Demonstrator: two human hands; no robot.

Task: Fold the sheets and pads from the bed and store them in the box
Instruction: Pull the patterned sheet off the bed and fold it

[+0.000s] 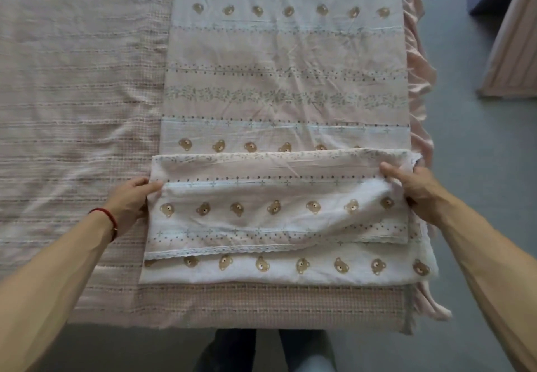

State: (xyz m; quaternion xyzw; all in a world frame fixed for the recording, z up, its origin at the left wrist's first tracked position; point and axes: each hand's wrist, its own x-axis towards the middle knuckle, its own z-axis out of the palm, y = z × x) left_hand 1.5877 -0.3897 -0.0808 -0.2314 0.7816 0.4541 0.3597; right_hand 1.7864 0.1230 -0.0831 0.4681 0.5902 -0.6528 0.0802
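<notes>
At the near edge of the bed (261, 310), toward its right corner, the sheet (284, 60) lies as a long strip running straight away from the person, its long axis pointing to the far edge; the near end has been turned over into a folded band (276, 209) that stretches crosswise from one hand to the other. The left hand (132, 201) pinches the left end of that band, fingers curled onto the cloth; the right hand (414, 187) grips the right end, thumb on top; both hands sit level, equally near the fold, so the next turn likely rolls forward along the strip. The sheet is thin, creased cotton, pale pink and white in stripes, printed with small brown bear faces and dotted rows, its hem edged in narrow lace. Beneath it lies a pink waffle-textured pad (72, 95), and a pink frill (420, 81) hangs over the right edge. No box is in view.
</notes>
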